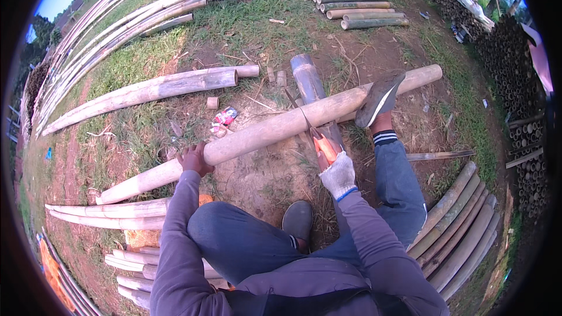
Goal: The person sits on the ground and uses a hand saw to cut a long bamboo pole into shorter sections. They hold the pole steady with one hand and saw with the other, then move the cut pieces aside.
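A long, thick bamboo pole (252, 134) lies slantwise before me, its far right part pinned under my shoe (377, 100). My bare left hand (195, 159) grips the pole left of the middle, its fingers curled over the top. In a white knit glove, my right hand (339, 177) is closed round the orange handle of a hand saw (325, 147). The dark saw blade crosses the pole near its middle, touching it; how deep it sits I cannot tell. Beneath the pole, a darker bamboo log (307, 76) runs crosswise as a support.
Two bamboo poles (152, 89) lie to the left, with short cut-off pieces (212, 103) and a red wrapper (225, 116) nearby. Cut lengths (366, 0) are piled at the back. More poles lie at the lower left and lower right (462, 228). Tall bamboo stacks (503, 76) stand far right.
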`<state>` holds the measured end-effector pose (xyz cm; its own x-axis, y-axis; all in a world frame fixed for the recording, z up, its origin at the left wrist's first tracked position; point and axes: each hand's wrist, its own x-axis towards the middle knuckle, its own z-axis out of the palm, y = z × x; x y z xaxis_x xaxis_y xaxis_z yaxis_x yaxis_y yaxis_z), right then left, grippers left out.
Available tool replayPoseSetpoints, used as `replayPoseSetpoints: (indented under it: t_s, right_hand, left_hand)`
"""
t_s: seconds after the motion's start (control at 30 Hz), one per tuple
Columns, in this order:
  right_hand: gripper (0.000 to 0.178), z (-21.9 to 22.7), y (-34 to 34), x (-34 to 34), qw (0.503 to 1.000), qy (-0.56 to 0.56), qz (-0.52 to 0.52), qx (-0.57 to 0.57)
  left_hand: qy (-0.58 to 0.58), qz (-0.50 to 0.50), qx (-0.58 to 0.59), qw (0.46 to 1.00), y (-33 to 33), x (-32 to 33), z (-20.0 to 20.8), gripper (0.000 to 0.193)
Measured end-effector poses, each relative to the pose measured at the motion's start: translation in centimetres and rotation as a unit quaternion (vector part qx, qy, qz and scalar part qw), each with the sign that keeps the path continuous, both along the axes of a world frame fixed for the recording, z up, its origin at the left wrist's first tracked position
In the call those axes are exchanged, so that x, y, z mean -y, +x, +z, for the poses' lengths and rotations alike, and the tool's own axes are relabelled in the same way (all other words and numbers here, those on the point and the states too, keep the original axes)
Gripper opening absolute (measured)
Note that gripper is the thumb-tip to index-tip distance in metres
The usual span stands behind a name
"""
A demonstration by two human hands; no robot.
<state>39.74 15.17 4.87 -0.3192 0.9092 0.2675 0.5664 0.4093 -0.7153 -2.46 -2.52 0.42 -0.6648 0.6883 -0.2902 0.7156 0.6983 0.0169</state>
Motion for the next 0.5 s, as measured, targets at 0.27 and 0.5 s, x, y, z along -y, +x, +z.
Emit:
replayPoseSetpoints:
  t_s: [0.27,0.5]
  right_hand:
    - [0.043,3.5,9.0,9.5,0.989,-0.068,0.067,-0.113]
    - [0.042,0.6,-1.6,-1.2,0.997,-0.072,0.012,0.001]
  left_hand:
    - [-0.011,0.025,-0.003,1.000,0.3,0.4,1.0,0.101]
    - [-0.001,0.004,0.000,1.000,-0.3,-0.4,1.1,0.102]
